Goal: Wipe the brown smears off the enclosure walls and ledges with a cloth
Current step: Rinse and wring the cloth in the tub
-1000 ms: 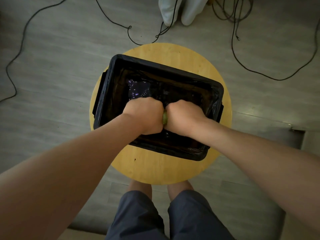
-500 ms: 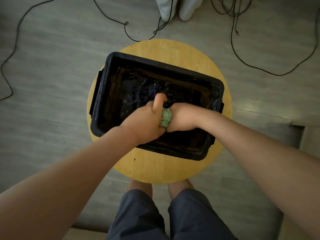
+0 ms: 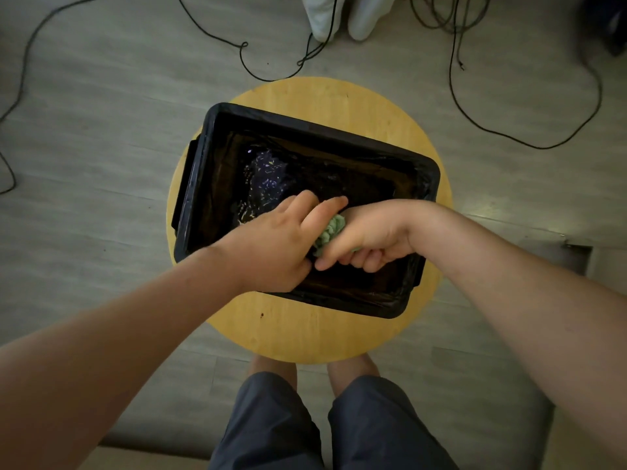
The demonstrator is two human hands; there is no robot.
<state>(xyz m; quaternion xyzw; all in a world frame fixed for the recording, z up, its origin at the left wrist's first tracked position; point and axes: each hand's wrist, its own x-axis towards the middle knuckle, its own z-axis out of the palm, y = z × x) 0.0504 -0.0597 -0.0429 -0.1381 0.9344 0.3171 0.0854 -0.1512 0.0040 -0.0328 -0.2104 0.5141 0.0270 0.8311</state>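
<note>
A black rectangular bin (image 3: 420, 171), lined with dark plastic, stands on a round wooden stool (image 3: 339, 327). Its inside holds dark liquid with glints near the far left. Over the bin's near half, both hands meet on a twisted green cloth (image 3: 329, 232). My right hand (image 3: 369, 235) grips the cloth with curled fingers. My left hand (image 3: 278, 242) holds the cloth's other end, two fingers stretched out along its top. Most of the cloth is hidden between the hands.
Black cables (image 3: 264, 69) trail over the grey floor behind the stool and to the right (image 3: 509, 130). A white object (image 3: 342, 15) stands at the top edge. My legs in dark shorts (image 3: 305, 429) are right below the stool.
Both fists were pressed together over the cloth. My left hand has since rolled and stretched its fingers out, my right wrist has turned, and more green cloth shows between them.
</note>
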